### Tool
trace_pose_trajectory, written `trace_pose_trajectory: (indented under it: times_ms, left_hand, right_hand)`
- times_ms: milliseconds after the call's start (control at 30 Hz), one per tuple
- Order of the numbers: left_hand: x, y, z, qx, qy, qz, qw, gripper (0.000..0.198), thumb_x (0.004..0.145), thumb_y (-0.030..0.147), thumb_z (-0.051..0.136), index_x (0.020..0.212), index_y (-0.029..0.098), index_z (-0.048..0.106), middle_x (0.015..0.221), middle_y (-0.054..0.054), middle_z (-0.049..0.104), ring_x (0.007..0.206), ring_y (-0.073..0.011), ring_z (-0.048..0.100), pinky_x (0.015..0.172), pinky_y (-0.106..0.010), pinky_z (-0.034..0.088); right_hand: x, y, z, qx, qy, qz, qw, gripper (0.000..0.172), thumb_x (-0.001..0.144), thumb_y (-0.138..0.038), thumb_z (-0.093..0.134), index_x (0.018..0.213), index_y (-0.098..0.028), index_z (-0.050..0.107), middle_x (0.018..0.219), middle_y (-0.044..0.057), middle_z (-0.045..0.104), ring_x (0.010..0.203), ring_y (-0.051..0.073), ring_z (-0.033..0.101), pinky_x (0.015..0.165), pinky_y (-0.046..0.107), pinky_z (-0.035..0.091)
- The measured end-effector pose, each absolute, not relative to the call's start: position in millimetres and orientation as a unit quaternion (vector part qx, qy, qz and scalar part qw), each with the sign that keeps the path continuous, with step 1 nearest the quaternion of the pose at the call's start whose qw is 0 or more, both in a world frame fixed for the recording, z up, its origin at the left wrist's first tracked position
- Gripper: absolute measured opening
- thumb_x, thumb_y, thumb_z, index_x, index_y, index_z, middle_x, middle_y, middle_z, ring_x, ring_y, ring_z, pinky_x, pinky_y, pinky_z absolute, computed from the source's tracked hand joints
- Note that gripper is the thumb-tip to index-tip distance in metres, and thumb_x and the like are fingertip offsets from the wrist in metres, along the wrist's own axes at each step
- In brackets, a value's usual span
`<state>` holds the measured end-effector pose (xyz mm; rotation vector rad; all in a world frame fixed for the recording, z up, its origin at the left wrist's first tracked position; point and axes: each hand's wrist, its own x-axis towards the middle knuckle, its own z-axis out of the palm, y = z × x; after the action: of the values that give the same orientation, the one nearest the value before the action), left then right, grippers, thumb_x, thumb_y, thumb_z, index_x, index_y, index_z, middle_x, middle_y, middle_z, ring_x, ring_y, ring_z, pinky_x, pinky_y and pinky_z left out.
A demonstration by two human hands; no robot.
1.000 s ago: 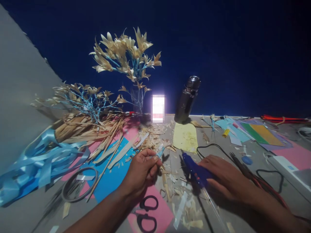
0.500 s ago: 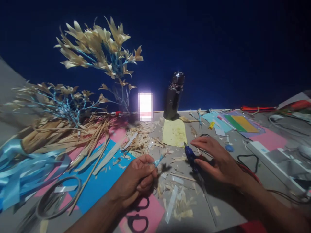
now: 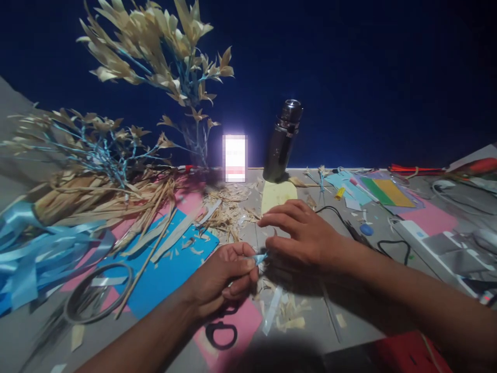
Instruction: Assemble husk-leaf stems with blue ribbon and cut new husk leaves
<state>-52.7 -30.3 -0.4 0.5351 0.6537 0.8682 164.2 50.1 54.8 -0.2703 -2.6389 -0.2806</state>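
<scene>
Slipping is risked if the ribbon-wrapped stem (image 3: 259,257), pinched by the left hand (image 3: 225,274), is nudged by the released right hand (image 3: 306,235).

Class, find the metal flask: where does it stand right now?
In the head view, the flask stands upright at the table's far edge, just right of the bright screen and behind the yellow paper.

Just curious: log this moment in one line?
left hand: pinching blue strip | right hand: fingers spread, beside strip | table: straw scraps
</scene>
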Motion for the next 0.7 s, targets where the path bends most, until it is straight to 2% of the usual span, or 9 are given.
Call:
trace_pose_trajectory:
  times_ms: [133,333,400,500,600,700]
  left_hand:
    - [-49.0,-34.8,2.5,0.307,0.382,0.432,0.757,0.022,0.081,0.03,0.077,0.079,0.017,0.058,0.042,0.006,0.055,0.029,-0.0044,0.033,0.036,-0.016,0.028]
    - [-45.9,-41.0,7.6,0.396,0.506,0.404,0.651,0.021,0.086,0.039,0.069,0.083,0.022,0.057,0.052,0.005,0.058,0.033,-0.0083,0.036,0.032,-0.02,0.028]
    - [-46.7,-41.3,9.2,0.464,0.535,0.406,0.578,0.017,0.087,0.035,0.068,0.081,0.022,0.059,0.056,0.004,0.059,0.039,-0.0109,0.045,0.037,-0.021,0.033]
    - [-49.5,-40.7,9.8,0.607,0.534,0.404,0.428,0.012,0.087,0.023,0.064,0.075,0.021,0.064,0.066,-0.002,0.066,0.057,-0.0163,0.06,0.053,-0.027,0.044]
    - [-53.2,-40.4,7.0,0.718,0.486,0.401,0.295,0.016,0.089,0.018,0.061,0.076,0.022,0.069,0.072,-0.005,0.069,0.066,-0.0189,0.063,0.063,-0.03,0.046]
    - [-55.9,-40.8,1.5,0.774,0.428,0.409,0.225,0.015,0.089,0.016,0.061,0.085,0.022,0.075,0.076,-0.009,0.07,0.069,-0.0206,0.062,0.064,-0.03,0.046]
  right_hand:
    - [165.8,46.6,67.8,-0.12,-0.979,-0.034,0.16,0.012,0.097,-0.019,0.058,0.092,-0.019,0.069,0.127,0.012,0.066,0.119,0.029,0.05,0.095,0.045,0.039]
    - [162.4,44.2,76.8,-0.186,-0.978,0.075,0.064,0.012,0.089,-0.025,0.065,0.093,-0.017,0.073,0.125,0.015,0.065,0.112,0.033,0.054,0.093,0.05,0.043]
    - [161.4,46.0,80.2,-0.205,-0.971,0.115,0.046,0.01,0.087,-0.024,0.066,0.091,-0.018,0.073,0.121,0.013,0.067,0.108,0.03,0.058,0.091,0.048,0.045]
    - [160.3,51.2,85.6,-0.214,-0.959,0.186,0.005,0.006,0.084,-0.019,0.067,0.087,-0.018,0.072,0.11,0.01,0.07,0.097,0.025,0.062,0.086,0.041,0.048]
    - [159.2,60.2,85.2,-0.206,-0.946,0.251,-0.003,0.005,0.083,-0.018,0.065,0.081,-0.019,0.07,0.097,0.006,0.071,0.085,0.021,0.063,0.078,0.034,0.049]
    - [157.2,72.3,78.3,-0.218,-0.916,0.337,-0.01,0.008,0.084,-0.022,0.066,0.078,-0.02,0.07,0.082,0.001,0.07,0.072,0.017,0.061,0.068,0.029,0.048]
